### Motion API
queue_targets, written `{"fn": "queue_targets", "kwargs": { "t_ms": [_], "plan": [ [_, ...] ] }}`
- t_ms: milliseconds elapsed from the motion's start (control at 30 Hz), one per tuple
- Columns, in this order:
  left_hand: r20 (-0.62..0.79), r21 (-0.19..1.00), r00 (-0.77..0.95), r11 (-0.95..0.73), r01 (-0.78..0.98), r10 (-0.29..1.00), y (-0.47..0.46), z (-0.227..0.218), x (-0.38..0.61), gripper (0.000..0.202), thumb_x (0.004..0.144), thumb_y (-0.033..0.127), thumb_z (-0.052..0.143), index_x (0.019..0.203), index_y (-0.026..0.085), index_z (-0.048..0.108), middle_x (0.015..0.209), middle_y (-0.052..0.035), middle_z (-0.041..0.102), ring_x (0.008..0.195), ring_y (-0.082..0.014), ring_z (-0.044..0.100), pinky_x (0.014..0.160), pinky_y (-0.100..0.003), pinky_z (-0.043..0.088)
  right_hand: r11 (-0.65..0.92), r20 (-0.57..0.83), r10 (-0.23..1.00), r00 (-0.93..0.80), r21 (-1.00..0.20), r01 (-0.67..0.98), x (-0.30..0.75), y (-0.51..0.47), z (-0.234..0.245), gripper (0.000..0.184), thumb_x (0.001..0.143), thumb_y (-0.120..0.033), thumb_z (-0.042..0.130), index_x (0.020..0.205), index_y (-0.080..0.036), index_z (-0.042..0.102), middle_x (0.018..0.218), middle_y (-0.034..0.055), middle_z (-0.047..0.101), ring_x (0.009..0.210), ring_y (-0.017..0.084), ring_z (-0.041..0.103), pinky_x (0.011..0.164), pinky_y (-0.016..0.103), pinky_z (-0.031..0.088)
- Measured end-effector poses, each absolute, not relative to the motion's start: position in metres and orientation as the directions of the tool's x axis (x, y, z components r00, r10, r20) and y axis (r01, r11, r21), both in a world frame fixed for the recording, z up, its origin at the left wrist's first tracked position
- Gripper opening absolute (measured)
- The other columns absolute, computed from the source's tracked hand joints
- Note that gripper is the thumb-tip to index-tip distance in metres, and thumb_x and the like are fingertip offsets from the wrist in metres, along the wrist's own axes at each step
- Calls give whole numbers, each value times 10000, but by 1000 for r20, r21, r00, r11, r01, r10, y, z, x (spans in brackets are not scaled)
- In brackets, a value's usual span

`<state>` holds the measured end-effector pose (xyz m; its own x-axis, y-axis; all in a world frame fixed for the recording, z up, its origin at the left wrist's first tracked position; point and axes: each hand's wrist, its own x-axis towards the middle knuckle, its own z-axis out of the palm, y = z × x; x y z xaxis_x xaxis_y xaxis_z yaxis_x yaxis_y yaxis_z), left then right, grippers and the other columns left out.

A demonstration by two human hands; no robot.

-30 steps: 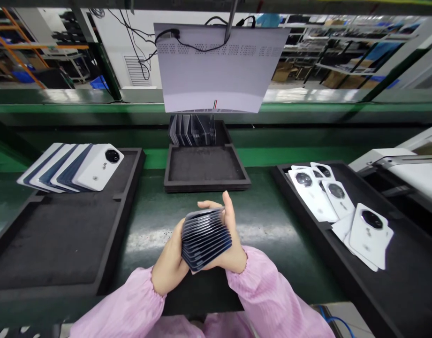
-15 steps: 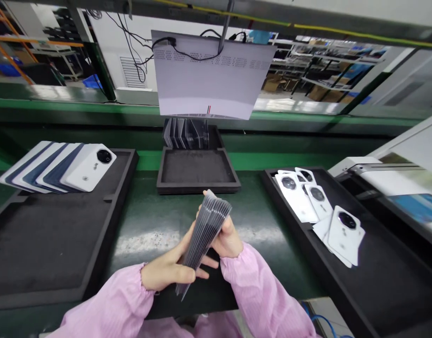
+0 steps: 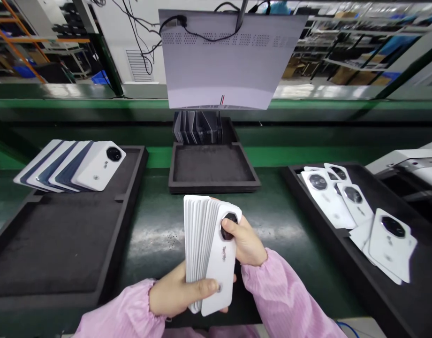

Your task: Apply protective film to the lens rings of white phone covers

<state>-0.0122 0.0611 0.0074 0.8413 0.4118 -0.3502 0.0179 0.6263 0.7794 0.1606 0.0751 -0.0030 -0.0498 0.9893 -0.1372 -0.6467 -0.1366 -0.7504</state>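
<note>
Above the green bench (image 3: 155, 239), a fanned stack of white panels (image 3: 198, 234) was held between two bare hands, just in front of the wearer. The left hand (image 3: 178, 291) gripped its lower part — the thumb lay across the front panel (image 3: 217, 263), and two fingertips, set apart, showed past that panel's right edge. The right hand (image 3: 249, 241) pinched the upper right corner, its thumb pressed on the dark round camera piece (image 3: 229, 230); whether its other fingers were spread or together behind the stack could not be told.

Beyond the hands sat a small black tray (image 3: 216, 184), dark plates (image 3: 198, 127) standing in its rear part. On the left, a larger black tray (image 3: 61, 244) bore a leaning row of panels (image 3: 98, 166) at its far end. On the right, a third black tray (image 3: 427, 277) held loose, overlapping white panels (image 3: 391, 239).
</note>
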Motion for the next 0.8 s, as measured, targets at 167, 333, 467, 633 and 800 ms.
{"fn": "queue_targets", "kwargs": {
  "t_ms": [167,333,467,633,800],
  "plan": [
    [-272,595,899,794,-124,344,66,12,-14,605,671,476,691,1183,171,585,1019,-140,669,875,-287,653,743,-410,519,-185,-201,979,-45,-761,-622,165,73,-2,466,668,-339,734,1092,-221,581,1039,50,670,883,232,647,789,365,519],
    [-346,637,841,763,-115,416,62,7,-8,313,701,277,706,992,166,681,788,-77,690,702,-179,653,668,-293,517,-136,-172,985,12,-818,-559,165,72,3,503,684,-305,724,1148,-216,550,1072,55,655,970,247,619,841,379,497],
    [-316,699,834,705,-117,452,58,1,-7,313,682,252,730,975,171,658,816,-44,666,756,-144,616,694,-246,491,-102,-131,991,25,-868,-487,163,69,2,527,641,-355,750,1112,-221,554,1069,50,650,990,257,602,843,385,490],
    [-341,784,803,620,-45,489,57,-3,-11,384,694,313,718,1031,182,590,898,-32,640,834,-154,587,748,-274,478,-24,-53,994,92,-956,-291,179,71,11,655,633,-493,732,1186,-240,492,1172,64,590,1042,242,573,894,377,455],
    [-323,903,788,421,90,524,60,-1,-15,345,749,336,639,1039,171,551,961,-60,622,891,-202,576,792,-352,480,37,53,998,47,-955,293,196,91,71,270,730,-439,661,848,-200,617,829,27,646,755,159,599,690,286,487]
  ]
}}
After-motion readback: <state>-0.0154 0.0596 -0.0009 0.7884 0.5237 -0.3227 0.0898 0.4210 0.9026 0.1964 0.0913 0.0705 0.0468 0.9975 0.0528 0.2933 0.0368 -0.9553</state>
